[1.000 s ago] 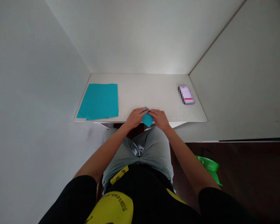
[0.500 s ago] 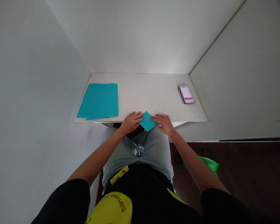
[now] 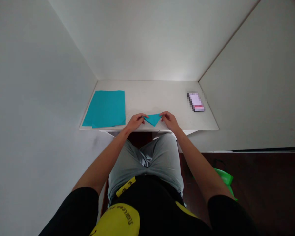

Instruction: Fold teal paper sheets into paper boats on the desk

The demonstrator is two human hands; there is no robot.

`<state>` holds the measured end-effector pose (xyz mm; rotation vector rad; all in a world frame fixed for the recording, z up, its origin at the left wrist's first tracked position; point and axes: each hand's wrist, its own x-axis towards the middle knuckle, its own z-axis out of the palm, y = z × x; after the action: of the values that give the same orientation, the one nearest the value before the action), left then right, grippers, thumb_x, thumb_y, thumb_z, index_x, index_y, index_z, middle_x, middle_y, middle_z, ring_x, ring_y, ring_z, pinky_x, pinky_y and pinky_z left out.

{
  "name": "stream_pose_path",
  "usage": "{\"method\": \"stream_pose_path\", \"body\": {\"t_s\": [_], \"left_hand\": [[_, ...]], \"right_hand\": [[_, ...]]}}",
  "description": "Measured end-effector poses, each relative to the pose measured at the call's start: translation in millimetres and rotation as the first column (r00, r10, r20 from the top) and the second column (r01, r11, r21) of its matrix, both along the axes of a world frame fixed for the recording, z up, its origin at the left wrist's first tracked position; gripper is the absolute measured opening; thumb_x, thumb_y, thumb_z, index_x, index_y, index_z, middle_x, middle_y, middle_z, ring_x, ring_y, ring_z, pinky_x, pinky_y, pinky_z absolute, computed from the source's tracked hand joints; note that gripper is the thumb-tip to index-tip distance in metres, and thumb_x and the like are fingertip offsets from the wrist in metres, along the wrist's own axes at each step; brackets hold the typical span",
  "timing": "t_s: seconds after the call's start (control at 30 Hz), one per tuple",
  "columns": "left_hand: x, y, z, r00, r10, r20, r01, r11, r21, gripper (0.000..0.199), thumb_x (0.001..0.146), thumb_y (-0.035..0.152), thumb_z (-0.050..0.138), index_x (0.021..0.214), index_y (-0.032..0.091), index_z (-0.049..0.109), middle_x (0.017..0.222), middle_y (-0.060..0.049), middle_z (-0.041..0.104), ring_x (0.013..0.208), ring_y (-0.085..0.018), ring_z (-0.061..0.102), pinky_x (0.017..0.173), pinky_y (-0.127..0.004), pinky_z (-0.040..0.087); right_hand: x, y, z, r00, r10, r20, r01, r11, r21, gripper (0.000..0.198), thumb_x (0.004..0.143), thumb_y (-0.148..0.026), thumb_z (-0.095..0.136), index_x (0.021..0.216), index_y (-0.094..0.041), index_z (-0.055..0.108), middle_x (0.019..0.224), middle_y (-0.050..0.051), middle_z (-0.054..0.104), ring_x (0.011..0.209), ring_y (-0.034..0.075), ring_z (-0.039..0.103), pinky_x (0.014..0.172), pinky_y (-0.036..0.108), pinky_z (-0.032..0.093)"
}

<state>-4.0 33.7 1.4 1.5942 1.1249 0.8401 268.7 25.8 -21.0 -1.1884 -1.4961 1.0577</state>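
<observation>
A small piece of folded blue paper is held between my two hands just above the front part of the white desk. It now looks like a triangle with its point toward me. My left hand pinches its left corner between thumb and fingers. On the other side, my right hand grips the right corner in the same way. The fingertips cover both corners.
Larger blue sheets lie in an uneven stack at the left of the white desk. A phone, blurred, rests at the right. Walls close in the desk's back and sides. Something green stands on the dark floor at right.
The blue paper has gone from a diamond to a triangle and moved forward from the desk's edge. Both hands moved with it, and their flat fingers have curled into pinches at its corners.
</observation>
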Motion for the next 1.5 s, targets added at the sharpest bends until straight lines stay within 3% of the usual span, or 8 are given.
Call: {"method": "stream_pose_path", "body": {"t_s": [0.23, 0.43, 0.57, 0.7, 0.83, 1.03, 1.27, 1.5], "left_hand": [[6, -6, -7.7, 0.998, 0.055, 0.034, -0.054, 0.998, -0.029, 0.033, 0.088, 0.044, 0.075, 0.106, 0.017, 0.081, 0.084, -0.004, 0.077, 0.075, -0.017, 0.068, 0.075, -0.029, 0.054], [13, -2, -19.4, 0.982, 0.167, 0.092, -0.17, 0.985, 0.026, 0.059, 0.085, 0.027, 0.077, 0.142, 0.02, 0.065, 0.097, -0.001, 0.07, 0.082, -0.015, 0.069, 0.078, -0.027, 0.054], [16, -6, -19.5, 0.99, 0.135, -0.027, -0.128, 0.976, 0.176, 0.055, 0.088, 0.022, 0.072, 0.143, 0.023, 0.069, 0.111, -0.005, 0.07, 0.09, -0.017, 0.067, 0.085, -0.031, 0.055], [18, -16, -11.3, 0.994, 0.036, -0.107, -0.005, 0.962, 0.272, 0.05, 0.093, 0.027, 0.07, 0.143, 0.024, 0.071, 0.099, -0.003, 0.067, 0.089, -0.018, 0.064, 0.087, -0.032, 0.054], [19, -22, -6.7, 0.999, -0.022, -0.046, 0.031, 0.978, 0.206, 0.052, 0.096, 0.043, 0.072, 0.143, 0.021, 0.069, 0.098, -0.004, 0.07, 0.09, -0.018, 0.066, 0.089, -0.033, 0.054], [20, -22, -9.7, 1.0, -0.013, -0.012, 0.014, 0.993, 0.119, 0.092, 0.085, 0.049, 0.085, 0.163, 0.02, 0.045, 0.099, -0.002, 0.074, 0.084, -0.018, 0.07, 0.086, -0.032, 0.057], [20, -22, -3.7, 0.991, 0.013, -0.134, 0.004, 0.992, 0.129, 0.084, 0.083, 0.049, 0.086, 0.155, 0.021, 0.053, 0.093, 0.0, 0.073, 0.077, -0.017, 0.067, 0.075, -0.03, 0.054], [19, -19, -10.3, 0.998, -0.019, -0.053, 0.025, 0.993, 0.113, 0.079, 0.085, 0.047, 0.082, 0.153, 0.021, 0.052, 0.093, 0.0, 0.071, 0.079, -0.016, 0.067, 0.078, -0.03, 0.055]], "right_hand": [[-1, -3, -2, 0.998, -0.041, 0.044, 0.041, 0.999, 0.008, 0.027, 0.092, -0.044, 0.066, 0.103, -0.023, 0.079, 0.087, 0.002, 0.071, 0.08, 0.019, 0.065, 0.083, 0.037, 0.057], [-20, -11, 7, 0.973, -0.161, 0.168, 0.14, 0.982, 0.129, 0.036, 0.093, -0.057, 0.073, 0.103, -0.023, 0.079, 0.104, 0.006, 0.067, 0.069, 0.014, 0.053, 0.069, 0.033, 0.052], [-43, -15, 11, 0.987, -0.059, 0.151, 0.051, 0.997, 0.058, 0.045, 0.094, -0.064, 0.07, 0.113, -0.024, 0.075, 0.095, 0.004, 0.071, 0.068, 0.016, 0.055, 0.068, 0.033, 0.051], [-58, -16, 11, 0.985, -0.061, 0.164, 0.058, 0.998, 0.025, 0.048, 0.094, -0.071, 0.067, 0.108, -0.025, 0.069, 0.098, 0.003, 0.075, 0.074, 0.018, 0.062, 0.069, 0.033, 0.052], [-58, -17, 11, 0.976, -0.046, 0.213, 0.042, 0.999, 0.023, 0.048, 0.098, -0.073, 0.06, 0.108, -0.026, 0.068, 0.094, 0.003, 0.075, 0.077, 0.02, 0.066, 0.072, 0.034, 0.052], [-52, -18, 11, 0.98, 0.055, 0.194, -0.054, 0.999, -0.01, 0.047, 0.099, -0.069, 0.059, 0.111, -0.025, 0.07, 0.1, 0.004, 0.077, 0.078, 0.019, 0.067, 0.069, 0.032, 0.052], [-50, -19, 13, 0.985, 0.079, 0.15, -0.078, 0.997, -0.011, 0.045, 0.094, -0.065, 0.069, 0.118, -0.026, 0.068, 0.104, 0.004, 0.078, 0.074, 0.018, 0.067, 0.069, 0.034, 0.054], [-48, -18, 13, 0.991, 0.089, 0.098, -0.087, 0.996, -0.027, 0.052, 0.091, -0.063, 0.073, 0.128, -0.027, 0.065, 0.104, 0.004, 0.075, 0.07, 0.017, 0.064, 0.064, 0.033, 0.051]]}}
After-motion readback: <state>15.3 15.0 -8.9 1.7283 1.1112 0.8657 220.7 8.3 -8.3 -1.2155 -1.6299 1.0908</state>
